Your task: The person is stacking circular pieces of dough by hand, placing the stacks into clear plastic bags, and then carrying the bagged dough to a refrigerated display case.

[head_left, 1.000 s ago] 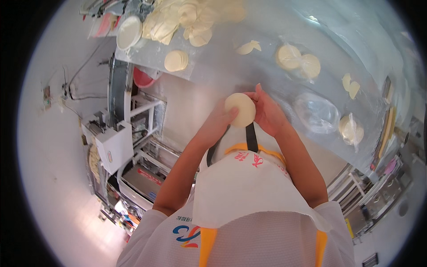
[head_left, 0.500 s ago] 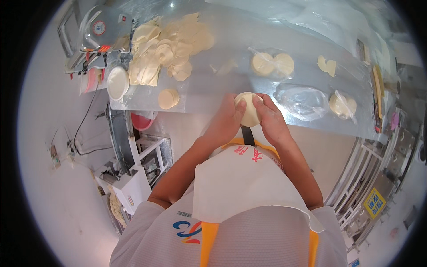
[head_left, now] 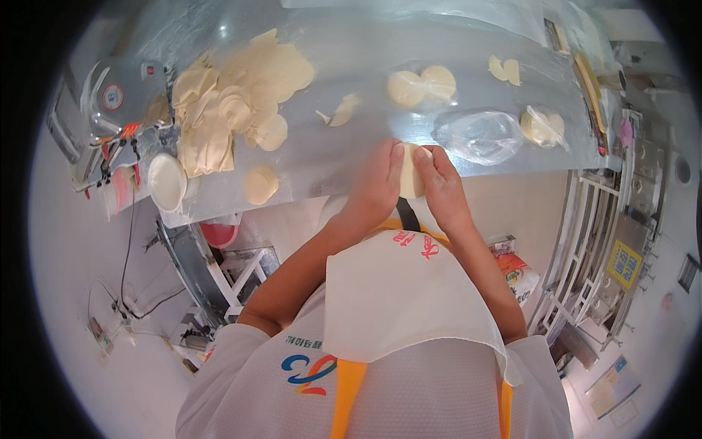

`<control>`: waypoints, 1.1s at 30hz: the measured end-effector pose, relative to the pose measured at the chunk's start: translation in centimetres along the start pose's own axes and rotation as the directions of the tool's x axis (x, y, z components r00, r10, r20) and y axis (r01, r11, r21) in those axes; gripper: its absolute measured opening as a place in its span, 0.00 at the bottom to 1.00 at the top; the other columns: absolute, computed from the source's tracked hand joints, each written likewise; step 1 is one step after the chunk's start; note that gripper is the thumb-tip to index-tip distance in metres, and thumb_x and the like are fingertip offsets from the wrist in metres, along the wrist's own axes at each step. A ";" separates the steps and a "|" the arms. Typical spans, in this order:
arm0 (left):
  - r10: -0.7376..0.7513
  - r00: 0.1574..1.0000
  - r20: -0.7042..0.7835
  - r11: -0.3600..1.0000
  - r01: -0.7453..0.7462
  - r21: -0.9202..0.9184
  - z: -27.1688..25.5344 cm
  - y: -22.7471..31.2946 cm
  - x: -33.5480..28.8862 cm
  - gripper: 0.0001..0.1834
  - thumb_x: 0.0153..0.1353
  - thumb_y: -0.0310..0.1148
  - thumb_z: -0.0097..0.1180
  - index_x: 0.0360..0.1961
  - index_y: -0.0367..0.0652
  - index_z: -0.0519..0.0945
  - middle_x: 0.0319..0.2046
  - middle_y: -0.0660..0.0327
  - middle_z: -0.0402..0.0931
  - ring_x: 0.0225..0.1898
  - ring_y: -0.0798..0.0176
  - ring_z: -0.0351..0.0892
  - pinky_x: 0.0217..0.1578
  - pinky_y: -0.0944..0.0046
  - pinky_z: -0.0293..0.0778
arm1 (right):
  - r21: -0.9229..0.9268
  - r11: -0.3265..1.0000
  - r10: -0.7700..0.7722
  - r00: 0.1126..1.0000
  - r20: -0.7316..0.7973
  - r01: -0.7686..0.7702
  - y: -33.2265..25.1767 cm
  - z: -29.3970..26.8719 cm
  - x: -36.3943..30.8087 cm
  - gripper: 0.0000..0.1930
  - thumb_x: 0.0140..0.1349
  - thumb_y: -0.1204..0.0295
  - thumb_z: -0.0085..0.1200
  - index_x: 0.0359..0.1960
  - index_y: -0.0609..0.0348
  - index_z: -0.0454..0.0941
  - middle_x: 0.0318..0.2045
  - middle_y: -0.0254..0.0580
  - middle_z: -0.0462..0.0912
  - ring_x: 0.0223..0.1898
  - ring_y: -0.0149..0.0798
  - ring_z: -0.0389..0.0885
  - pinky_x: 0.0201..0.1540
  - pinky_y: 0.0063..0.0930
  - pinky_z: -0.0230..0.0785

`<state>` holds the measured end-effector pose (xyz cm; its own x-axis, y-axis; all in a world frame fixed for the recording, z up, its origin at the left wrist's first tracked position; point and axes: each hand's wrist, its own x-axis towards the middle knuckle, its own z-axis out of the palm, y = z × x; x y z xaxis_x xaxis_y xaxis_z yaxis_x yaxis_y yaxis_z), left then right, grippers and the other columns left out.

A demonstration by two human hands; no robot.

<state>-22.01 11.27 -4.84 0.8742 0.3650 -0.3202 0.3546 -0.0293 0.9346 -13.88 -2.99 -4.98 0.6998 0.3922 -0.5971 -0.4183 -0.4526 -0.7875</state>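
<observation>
Close to the table's near edge, my left hand [head_left: 375, 184] and my right hand [head_left: 442, 189] grip a stack of round dough wrappers [head_left: 412, 177] from both sides. Both thumbs lie along it; the fingertips behind are hidden, and the left hand is partly smeared. To the left lies a small stack of dough rounds [head_left: 261, 185]. Beyond it spreads a large heap of thin dough sheets and rounds [head_left: 234, 110]. Two bagged stacks of dough rounds [head_left: 422, 86] rest farther off. Right of my hands is a clear plastic bag [head_left: 482, 137], beside another bagged stack [head_left: 542, 126].
A white bowl [head_left: 167, 181] stands at the table's left edge, near a grey metal machine [head_left: 121, 99]. Dough scraps [head_left: 341, 111] lie on the metal table [head_left: 333, 157], with more scraps [head_left: 504, 70] at right. Long wooden sticks [head_left: 589, 86] line the right edge. A red basin [head_left: 219, 234] sits below.
My hands have closed in around the wrapper stack, which now shows narrower between them. The view has turned, so the table and its things sit tilted and shifted to the left.
</observation>
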 end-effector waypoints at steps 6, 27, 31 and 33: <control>0.131 0.991 0.037 0.986 -0.134 0.100 4.6 -1.3 1.1 0.18 0.84 0.40 0.44 0.60 0.37 0.76 0.51 0.43 0.79 0.54 0.38 0.79 0.57 0.49 0.74 | 0.371 0.891 0.172 0.951 0.256 -0.261 0.3 -7.3 0.5 0.25 0.63 0.69 0.75 0.57 0.62 0.76 0.46 0.39 0.84 0.46 0.29 0.81 0.44 0.24 0.72; -0.364 0.927 -0.093 0.889 0.316 -0.331 27.8 -6.9 13.7 0.36 0.73 0.40 0.65 0.71 0.29 0.65 0.64 0.46 0.75 0.57 0.56 0.82 0.51 0.59 0.85 | -0.177 0.984 0.103 0.847 0.521 -0.011 7.1 -29.3 19.9 0.27 0.68 0.66 0.70 0.66 0.58 0.78 0.54 0.37 0.85 0.55 0.33 0.80 0.62 0.32 0.72; -0.366 0.927 -0.079 0.914 0.343 -0.216 28.4 -7.7 14.0 0.37 0.71 0.40 0.67 0.71 0.30 0.64 0.61 0.46 0.76 0.53 0.55 0.84 0.47 0.60 0.86 | -0.247 0.969 0.108 0.864 0.493 0.020 9.4 -29.5 20.7 0.27 0.69 0.67 0.68 0.68 0.58 0.77 0.58 0.40 0.83 0.58 0.38 0.80 0.63 0.35 0.72; -0.284 0.950 -0.129 0.951 0.262 -0.162 28.6 -10.2 13.6 0.36 0.70 0.38 0.67 0.71 0.31 0.64 0.61 0.48 0.77 0.52 0.57 0.85 0.45 0.60 0.86 | -0.285 0.958 0.134 0.870 0.474 0.008 8.8 -28.9 20.2 0.26 0.70 0.68 0.67 0.68 0.59 0.77 0.58 0.41 0.83 0.59 0.39 0.80 0.64 0.38 0.72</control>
<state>-4.26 -10.09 -23.18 0.6867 0.4756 -0.5498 0.5130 0.2188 0.8301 13.32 -22.24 -19.60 0.2785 0.6601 -0.6976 -0.2306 -0.6592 -0.7158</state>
